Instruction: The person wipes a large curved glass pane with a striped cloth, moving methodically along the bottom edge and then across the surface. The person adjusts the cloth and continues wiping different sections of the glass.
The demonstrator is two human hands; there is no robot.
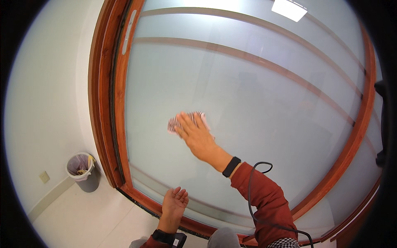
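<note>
A striped cloth (201, 116) lies flat against the frosted glass panel (248, 124) of a wood-framed sliding door. Spread over it, my right hand (198, 136) presses the cloth to the glass; the cloth's edges show past the fingers. My left hand (175, 201) is lower down, palm up with loosely curled fingers and nothing in it, in front of the door's bottom part. A black band is on each wrist, and a black cable (250, 198) loops over the right sleeve.
A grey trash bin (88, 183) with a liner stands on the tiled floor by the white wall, left of the wooden door frame (119, 124). A recessed handle (129, 32) is at the door's upper left. A wall socket (44, 177) is near the skirting. My knee (224, 238) is close to the door.
</note>
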